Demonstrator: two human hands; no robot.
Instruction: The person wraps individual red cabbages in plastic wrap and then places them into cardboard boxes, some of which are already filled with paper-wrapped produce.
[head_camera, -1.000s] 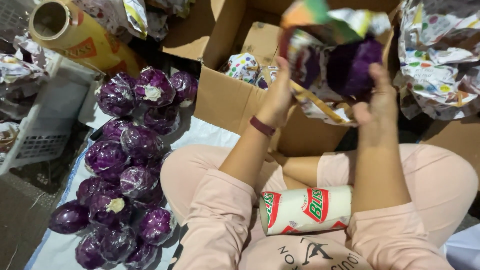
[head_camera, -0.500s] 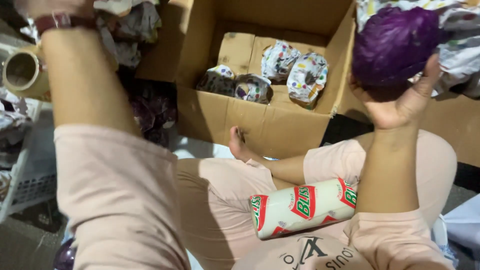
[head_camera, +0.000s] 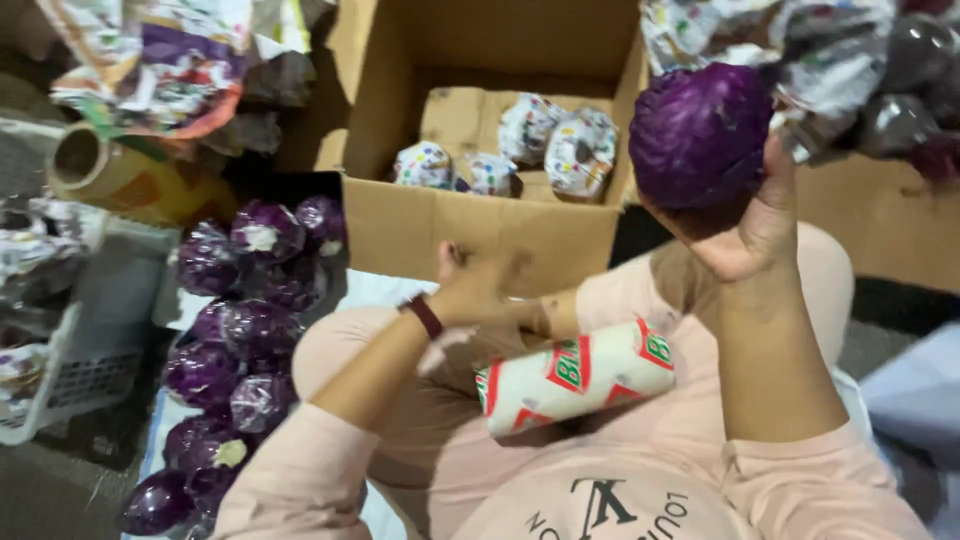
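Note:
My right hand is raised at the upper right and grips a bare purple cabbage from below. My left hand is blurred by motion, low in the middle just in front of the cardboard box, with nothing visible in it and a dark band on its wrist. A white roll with red and green print lies across my lap below both hands. Inside the box sit several cabbages wrapped in printed paper.
A pile of film-wrapped purple cabbages lies on a sheet at the left. A white plastic basket and a yellow roll on a cardboard tube stand further left. Crumpled printed paper lies upper left, with more paper and cabbages upper right.
The printed paper has come off the cabbage in my right hand. My left arm swung up to the left, then came down in front of the box.

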